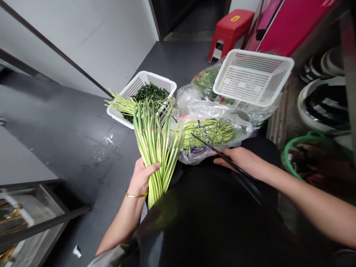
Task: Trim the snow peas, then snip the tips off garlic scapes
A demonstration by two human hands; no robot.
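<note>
My left hand [141, 176], with a gold bracelet at its wrist, is closed around a thick bunch of garlic scapes [152, 144]. Their lower ends reach down against the black apron [217, 215]. In my right hand [239, 159] is a thin dark knife [207, 144], its pointed end directed up and left; part of the handle is hard to make out. Just beyond the knife, banded garlic scapes [219, 129] lie in an opened clear plastic bag [189, 100]. Behind the held bunch, a white basket [139, 79] contains dark green cut pieces [151, 92] and pale stems [125, 104].
Another white basket [250, 78] sits tilted on the bags at the back right. A red stool [233, 27] stands behind it. At right are a green-rimmed basket [292, 148] and a round white container [303, 104]. Low metal shelving [55, 207] occupies the lower left.
</note>
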